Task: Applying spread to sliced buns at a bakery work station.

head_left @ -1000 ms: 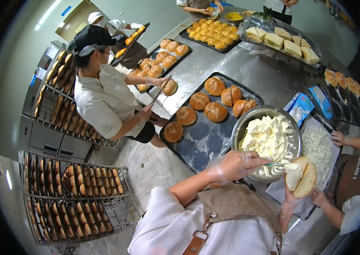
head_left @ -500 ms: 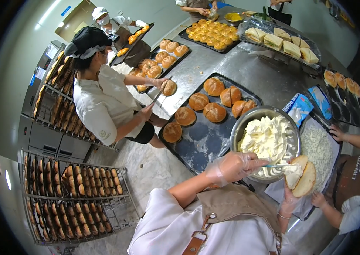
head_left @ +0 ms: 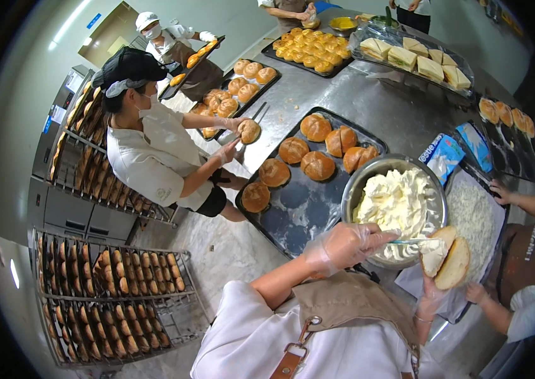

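Observation:
My gloved left hand (head_left: 351, 245) is closed around a thin, light-coloured spreading tool (head_left: 410, 240). Its far end carries a thick lump of white cream (head_left: 432, 256) against the cut face of a split bun (head_left: 454, 264). In my right hand (head_left: 431, 294) the bun is held from below, its two halves spread apart. Right above my left hand stands a steel bowl (head_left: 346, 199) heaped with pale whipped cream (head_left: 397, 202). White powder or flakes fill a paper-lined tray (head_left: 476, 218) beside the bun.
A dark tray (head_left: 296, 215) holds several round buns left of the bowl. Across the steel table, a co-worker (head_left: 154, 142) holds a bun and a knife. Another person's hands (head_left: 477, 293) are close to my right hand. Racks of bread (head_left: 113, 297) stand at left.
The spreading tool and its cream have shifted slightly against the bun, whose halves have tilted a little. Across the table, the co-worker's knife has slid further past their bun.

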The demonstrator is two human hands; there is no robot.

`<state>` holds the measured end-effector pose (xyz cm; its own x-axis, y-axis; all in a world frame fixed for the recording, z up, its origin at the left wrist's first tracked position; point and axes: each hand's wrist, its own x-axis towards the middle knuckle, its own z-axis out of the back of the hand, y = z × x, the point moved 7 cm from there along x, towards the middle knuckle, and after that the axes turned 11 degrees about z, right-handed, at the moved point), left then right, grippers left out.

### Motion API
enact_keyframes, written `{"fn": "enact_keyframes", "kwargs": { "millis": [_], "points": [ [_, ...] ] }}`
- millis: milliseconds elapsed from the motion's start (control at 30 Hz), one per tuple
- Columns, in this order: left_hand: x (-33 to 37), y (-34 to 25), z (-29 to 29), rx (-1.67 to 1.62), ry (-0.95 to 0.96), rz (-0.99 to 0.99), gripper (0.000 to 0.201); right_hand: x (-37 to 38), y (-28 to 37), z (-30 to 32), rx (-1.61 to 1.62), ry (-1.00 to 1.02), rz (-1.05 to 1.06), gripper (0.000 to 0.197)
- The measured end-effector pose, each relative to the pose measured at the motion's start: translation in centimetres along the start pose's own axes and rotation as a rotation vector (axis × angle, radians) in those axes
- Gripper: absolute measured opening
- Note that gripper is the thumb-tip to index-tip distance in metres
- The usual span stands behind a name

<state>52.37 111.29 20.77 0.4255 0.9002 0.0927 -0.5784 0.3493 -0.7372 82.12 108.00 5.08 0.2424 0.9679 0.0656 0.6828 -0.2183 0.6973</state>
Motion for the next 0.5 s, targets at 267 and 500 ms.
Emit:
{"fn": "enact_keyframes", "kwargs": {
  "millis": [267,500],
  "points": [
    [0.1,-0.4,0.6,0.012,-0.047,-0.018,0.040,0.1,0.0,0.5,0.214,-0.032,-0.048,0.070],
    [0.3,-0.5,-0.1,0.065,-0.027,-0.007,0.044,-0.5,1.3,1.2,-0.368,0.215,0.139,0.069]
  ]
}}
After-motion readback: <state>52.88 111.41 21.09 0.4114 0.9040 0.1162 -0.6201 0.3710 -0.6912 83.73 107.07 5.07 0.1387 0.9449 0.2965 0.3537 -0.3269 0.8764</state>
